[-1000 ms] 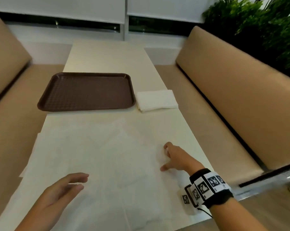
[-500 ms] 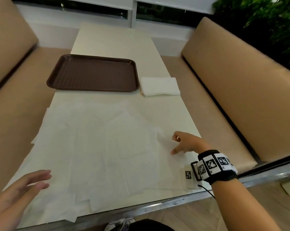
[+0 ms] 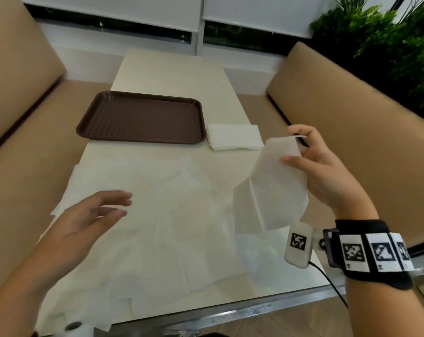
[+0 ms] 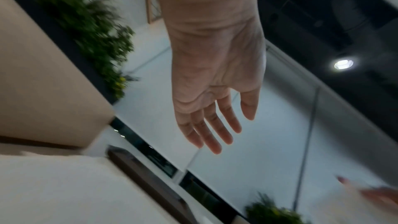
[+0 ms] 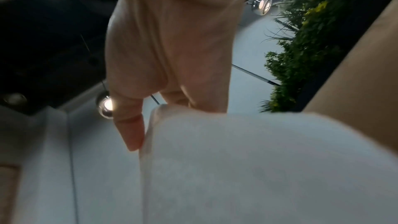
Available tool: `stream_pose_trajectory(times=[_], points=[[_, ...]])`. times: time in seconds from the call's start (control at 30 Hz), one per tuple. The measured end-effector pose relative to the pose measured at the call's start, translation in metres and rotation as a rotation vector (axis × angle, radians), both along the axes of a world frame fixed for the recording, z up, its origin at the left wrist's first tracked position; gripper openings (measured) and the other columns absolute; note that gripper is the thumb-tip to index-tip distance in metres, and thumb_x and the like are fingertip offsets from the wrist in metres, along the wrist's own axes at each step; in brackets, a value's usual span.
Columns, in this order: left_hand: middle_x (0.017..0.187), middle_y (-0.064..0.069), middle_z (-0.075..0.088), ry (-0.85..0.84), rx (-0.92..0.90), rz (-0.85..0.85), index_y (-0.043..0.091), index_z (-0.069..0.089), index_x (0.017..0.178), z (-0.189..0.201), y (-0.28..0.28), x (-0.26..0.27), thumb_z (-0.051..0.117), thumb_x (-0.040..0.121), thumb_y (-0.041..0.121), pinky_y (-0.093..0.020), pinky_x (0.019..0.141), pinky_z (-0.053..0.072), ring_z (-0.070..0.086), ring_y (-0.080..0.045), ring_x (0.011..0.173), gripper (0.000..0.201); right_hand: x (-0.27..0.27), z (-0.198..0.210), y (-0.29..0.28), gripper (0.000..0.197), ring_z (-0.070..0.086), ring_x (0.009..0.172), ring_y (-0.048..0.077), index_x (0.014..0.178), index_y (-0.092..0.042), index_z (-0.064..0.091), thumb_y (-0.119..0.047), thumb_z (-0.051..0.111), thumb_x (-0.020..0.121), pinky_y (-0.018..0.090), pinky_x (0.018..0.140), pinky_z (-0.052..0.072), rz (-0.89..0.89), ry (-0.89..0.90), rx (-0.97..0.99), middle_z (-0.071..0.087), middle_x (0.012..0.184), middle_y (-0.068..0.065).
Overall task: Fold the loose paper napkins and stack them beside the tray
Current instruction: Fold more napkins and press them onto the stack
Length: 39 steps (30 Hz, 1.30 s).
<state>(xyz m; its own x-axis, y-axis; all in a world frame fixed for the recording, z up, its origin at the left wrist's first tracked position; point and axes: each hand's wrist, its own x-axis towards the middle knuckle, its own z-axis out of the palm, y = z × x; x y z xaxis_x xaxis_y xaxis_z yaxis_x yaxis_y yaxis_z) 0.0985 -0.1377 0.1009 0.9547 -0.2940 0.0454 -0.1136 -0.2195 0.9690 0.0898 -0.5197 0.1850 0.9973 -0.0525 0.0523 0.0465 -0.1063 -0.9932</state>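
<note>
Above the table's (image 3: 172,76) right edge, our right hand (image 3: 325,171) holds one white napkin (image 3: 271,190) up in the air, thumb and fingers pinching its upper corner while the sheet hangs curved, with a crease running down it; the right wrist view shows the thumb (image 5: 131,130) pressed against the paper's (image 5: 258,168) edge. Our left hand (image 3: 84,222) hovers over the loose napkins (image 3: 145,215), palm turned inward, fingers (image 4: 213,130) straight and slightly spread, holding nothing. The loose sheets overlap flat on the near half of the table, too blended together for us to count. We see one brown tray (image 3: 143,117) farther away, and one stack (image 3: 234,137) of folded napkins just beside its right side; the number of layers in it cannot be told. A black wristband (image 3: 369,254) on our right wrist carries three square black-and-white coded markers, and one small white tag (image 3: 298,244) next to it carries a fourth. No readable words or brands show anywhere. Two tan benches (image 3: 352,132) flank the table, with green plants (image 3: 388,45) behind the right one.
</note>
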Motion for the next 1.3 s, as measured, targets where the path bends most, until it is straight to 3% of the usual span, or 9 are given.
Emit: stream_pose_trajectory(times=[0.17, 0.33, 0.47, 0.53, 0.7, 0.87, 1.03, 1.2, 1.3], points=[[0.124, 0.025, 0.055, 0.167, -0.156, -0.216, 0.056, 0.05, 0.119, 0.037, -0.094, 0.027, 0.061, 0.077, 0.06, -0.035, 0.108, 0.039, 0.055, 0.002, 0.116, 0.043, 0.007, 0.035, 0.033, 0.04, 0.062, 0.074, 0.017, 0.117, -0.025, 0.041, -0.006, 0.054, 0.085, 0.029, 0.063, 0.054, 0.101, -0.149, 0.131, 0.062, 0.085, 0.003], [0.126, 0.002, 0.063, 0.353, -0.51, -0.217, 0.025, 0.047, 0.134, 0.052, -0.147, 0.04, 0.053, 0.077, 0.055, -0.037, 0.102, 0.045, 0.06, -0.02, 0.115, 0.066, 0.014, 0.026, 0.059, 0.038, 0.064, 0.078, 0.016, 0.118, -0.023, 0.035, 0.001, 0.049, 0.091, 0.035, 0.067, 0.057, 0.104, -0.164, 0.142, 0.066, 0.089, -0.007], [0.122, -0.01, 0.066, 0.502, -0.699, -0.103, 0.01, 0.055, 0.13, 0.051, -0.152, 0.045, 0.055, 0.085, 0.039, -0.041, 0.092, 0.052, 0.063, -0.026, 0.112, 0.053, 0.016, 0.005, 0.065, 0.045, 0.067, 0.085, 0.022, 0.115, -0.034, 0.036, -0.003, 0.057, 0.091, 0.038, 0.068, 0.057, 0.062, -0.079, -0.012, 0.064, 0.107, 0.007], [0.119, -0.009, 0.067, 0.481, -0.658, -0.045, 0.009, 0.056, 0.127, 0.049, -0.151, 0.049, 0.051, 0.095, 0.029, -0.039, 0.084, 0.056, 0.065, -0.026, 0.107, 0.038, 0.015, -0.004, 0.064, 0.056, 0.062, 0.103, 0.018, 0.121, -0.036, 0.032, -0.009, 0.067, 0.086, 0.037, 0.079, 0.056, 0.019, -0.041, -0.172, 0.056, 0.116, 0.01], [0.108, -0.006, 0.072, 0.367, -0.463, -0.188, 0.014, 0.066, 0.108, 0.059, -0.146, 0.053, 0.046, 0.098, 0.021, -0.037, 0.089, 0.054, 0.068, -0.021, 0.099, 0.024, 0.022, 0.012, 0.055, 0.083, 0.036, 0.121, -0.004, 0.132, -0.041, 0.018, -0.037, 0.076, 0.073, -0.003, 0.086, 0.032, -0.105, -0.168, -0.477, 0.037, 0.136, -0.008], [0.112, -0.009, 0.07, 0.262, -0.32, -0.31, 0.012, 0.063, 0.115, 0.068, -0.146, 0.055, 0.046, 0.099, 0.018, -0.033, 0.087, 0.055, 0.068, -0.017, 0.096, 0.024, 0.048, 0.037, 0.047, 0.063, 0.067, 0.095, 0.018, 0.132, -0.034, 0.032, -0.016, 0.069, 0.085, 0.04, 0.087, 0.054, 0.129, -0.119, -0.527, 0.068, 0.097, -0.001], [0.118, -0.001, 0.066, 0.079, -0.306, -0.315, 0.049, 0.037, 0.126, 0.043, -0.131, 0.061, 0.062, 0.087, 0.0, -0.036, 0.084, 0.056, 0.066, -0.022, 0.103, 0.068, 0.056, 0.027, 0.036, 0.027, 0.063, 0.068, 0.012, 0.103, -0.026, 0.046, -0.005, 0.056, 0.091, 0.023, 0.058, 0.049, -0.044, -0.174, -0.388, 0.063, 0.085, 0.001], [0.088, 0.006, 0.071, 0.048, -0.115, -0.173, 0.029, 0.075, 0.076, 0.012, -0.116, 0.079, 0.062, 0.084, -0.005, -0.029, 0.079, 0.048, 0.066, -0.015, 0.086, 0.038, 0.062, -0.021, 0.016, 0.031, 0.052, 0.062, 0.001, 0.076, -0.021, 0.064, 0.001, 0.049, 0.092, 0.013, 0.058, 0.041, -0.239, -0.086, -0.332, 0.061, 0.083, -0.001], [0.091, -0.008, 0.073, 0.139, -0.138, -0.015, 0.026, 0.078, 0.077, -0.009, -0.119, 0.099, 0.066, 0.085, 0.005, -0.034, 0.08, 0.044, 0.061, -0.024, 0.085, 0.025, 0.062, -0.059, 0.007, 0.031, 0.055, 0.07, 0.015, 0.083, -0.021, 0.069, 0.001, 0.05, 0.093, 0.023, 0.064, 0.046, -0.259, 0.046, -0.251, 0.065, 0.083, 0.0]])
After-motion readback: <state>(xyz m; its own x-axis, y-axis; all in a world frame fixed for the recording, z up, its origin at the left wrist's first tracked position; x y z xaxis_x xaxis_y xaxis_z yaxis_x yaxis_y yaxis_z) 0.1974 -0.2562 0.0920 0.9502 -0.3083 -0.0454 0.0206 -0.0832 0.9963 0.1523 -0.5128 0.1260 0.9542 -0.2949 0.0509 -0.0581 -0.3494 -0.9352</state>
